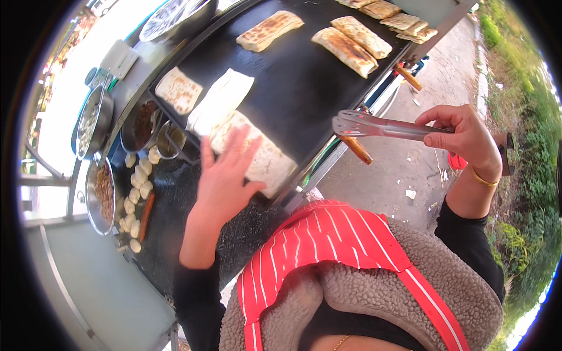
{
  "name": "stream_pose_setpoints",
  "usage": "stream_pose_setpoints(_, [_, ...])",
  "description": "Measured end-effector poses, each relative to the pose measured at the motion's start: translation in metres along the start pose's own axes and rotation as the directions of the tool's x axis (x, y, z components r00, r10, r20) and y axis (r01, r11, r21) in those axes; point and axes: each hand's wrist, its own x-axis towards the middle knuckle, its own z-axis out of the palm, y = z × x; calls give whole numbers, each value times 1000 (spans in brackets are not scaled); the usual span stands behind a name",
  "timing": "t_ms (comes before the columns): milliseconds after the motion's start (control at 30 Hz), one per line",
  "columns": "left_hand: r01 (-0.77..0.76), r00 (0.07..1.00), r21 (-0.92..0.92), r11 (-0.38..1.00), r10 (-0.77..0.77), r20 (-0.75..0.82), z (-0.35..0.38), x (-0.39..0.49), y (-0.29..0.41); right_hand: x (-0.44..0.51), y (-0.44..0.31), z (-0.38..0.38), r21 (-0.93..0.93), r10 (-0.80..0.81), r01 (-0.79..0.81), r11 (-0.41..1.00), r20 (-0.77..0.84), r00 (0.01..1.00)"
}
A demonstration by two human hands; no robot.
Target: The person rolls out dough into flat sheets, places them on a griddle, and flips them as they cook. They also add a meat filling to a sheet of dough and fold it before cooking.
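My left hand (228,180) is spread flat over a large pale flatbread (274,164) at the near end of the black griddle (285,70). Motion blurs its fingers, and I cannot tell whether they touch the bread. Metal tongs (377,126) are gripped in my right hand (465,136), held out past the griddle's front edge. Just beyond my left hand lies a folded white flatbread (224,98), and beside that a smaller browned piece (179,91). Farther along the griddle are a browned folded flatbread (270,30) and two more side by side (351,46).
Several flatbreads (404,22) are piled at the far corner. Wooden handles (356,149) jut from the front edge. On the left stand a bowl of filling (104,193), dough balls (136,188), a rolling pin (146,217) and a bowl with pale pieces (94,123).
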Motion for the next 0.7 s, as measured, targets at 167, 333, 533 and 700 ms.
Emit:
stream_pose_setpoints(167, [246,800,-329,912,-383,-463,-34,-31,-8,-14,3,-8,-492,-103,66,868,-48,994])
stream_pose_setpoints(333, [357,688,-480,801,-573,-445,-18,-71,-6,30,23,37,-800,-161,157,580,77,984])
stream_pose_setpoints(533, [535,549,-555,637,-761,-346,2,-141,10,70,31,115,-770,-90,209,603,194,977])
stream_pose_setpoints(700, [666,383,-526,529,-848,-367,-6,-209,35,71,45,157,-751,95,-15,660,63,993])
